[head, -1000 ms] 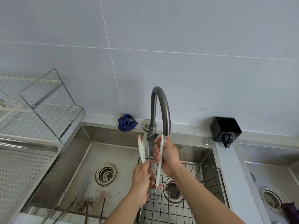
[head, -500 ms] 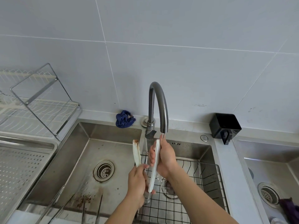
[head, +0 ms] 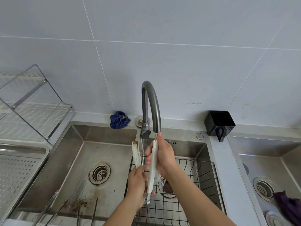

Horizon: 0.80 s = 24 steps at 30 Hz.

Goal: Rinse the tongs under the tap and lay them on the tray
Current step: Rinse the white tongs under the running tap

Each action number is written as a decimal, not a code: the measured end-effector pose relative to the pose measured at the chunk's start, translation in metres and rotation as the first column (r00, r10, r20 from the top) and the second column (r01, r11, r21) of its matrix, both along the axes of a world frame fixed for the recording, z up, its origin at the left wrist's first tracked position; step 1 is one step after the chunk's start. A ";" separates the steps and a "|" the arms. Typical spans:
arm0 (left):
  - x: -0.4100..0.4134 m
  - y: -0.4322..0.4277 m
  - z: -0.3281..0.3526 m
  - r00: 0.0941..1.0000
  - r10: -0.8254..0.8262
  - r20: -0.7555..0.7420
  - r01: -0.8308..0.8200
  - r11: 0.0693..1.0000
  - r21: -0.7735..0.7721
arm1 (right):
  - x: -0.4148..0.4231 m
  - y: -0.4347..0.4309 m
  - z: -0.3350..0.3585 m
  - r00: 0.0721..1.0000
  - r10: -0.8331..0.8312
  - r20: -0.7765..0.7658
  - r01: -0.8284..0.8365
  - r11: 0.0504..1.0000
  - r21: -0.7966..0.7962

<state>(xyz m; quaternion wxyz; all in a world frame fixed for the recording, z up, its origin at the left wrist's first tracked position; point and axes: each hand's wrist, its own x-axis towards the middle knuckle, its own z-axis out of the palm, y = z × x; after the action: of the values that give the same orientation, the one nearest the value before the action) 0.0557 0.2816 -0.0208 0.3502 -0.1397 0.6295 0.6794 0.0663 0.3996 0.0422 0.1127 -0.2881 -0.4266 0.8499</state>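
White tongs with a brown-stained tip stand upright under the curved grey tap, over the right basin. My left hand grips the tongs low, near the hinge. My right hand wraps around the right arm of the tongs, fingertips just below the spout. A thin stream of water runs from the spout onto that arm. The perforated steel tray lies at the far left beside the sink.
A wire basket sits in the right basin. Several metal utensils lie at the front of the stained left basin. A dish rack, blue cloth, black holder and a second sink surround the area.
The view has shifted slightly. My right hand has slid a little along the right tong arm under the spout; my left hand keeps its grip.
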 end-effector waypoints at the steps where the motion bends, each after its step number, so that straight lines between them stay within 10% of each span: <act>1: -0.004 0.000 0.001 1.000 -0.006 -0.018 0.006 1.000 -0.009 | 0.003 0.001 0.000 0.995 0.008 -0.099 -0.011 0.999 -0.039; 4: -0.009 0.002 0.003 0.998 -0.014 -0.056 0.013 1.000 -0.025 | 0.010 -0.008 -0.008 0.984 0.030 -0.174 -0.012 0.995 0.102; 8: 0.008 0.009 0.000 1.000 -0.004 0.000 0.004 1.000 0.015 | 0.001 -0.012 -0.005 0.985 -0.092 0.147 0.010 0.878 0.479; 14: -0.002 0.010 0.002 1.000 -0.020 0.006 0.019 0.997 0.080 | 0.021 0.003 -0.008 0.998 0.024 -0.058 -0.029 0.995 -0.097; 18: -0.008 0.016 0.005 1.000 -0.029 0.001 0.028 0.987 0.157 | 0.050 -0.004 -0.021 0.971 0.236 -0.036 -0.230 0.967 0.113; 24: -0.004 0.035 0.012 0.990 -0.065 -0.128 0.074 0.995 0.067 | 0.065 -0.008 -0.017 0.998 0.056 0.029 -0.062 0.948 0.312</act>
<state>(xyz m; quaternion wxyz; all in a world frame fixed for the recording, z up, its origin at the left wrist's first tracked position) 0.0517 0.3171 -0.0092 0.3380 -0.0620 0.6301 0.6963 0.1309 0.3912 0.0248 0.1273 -0.2621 -0.5652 0.7718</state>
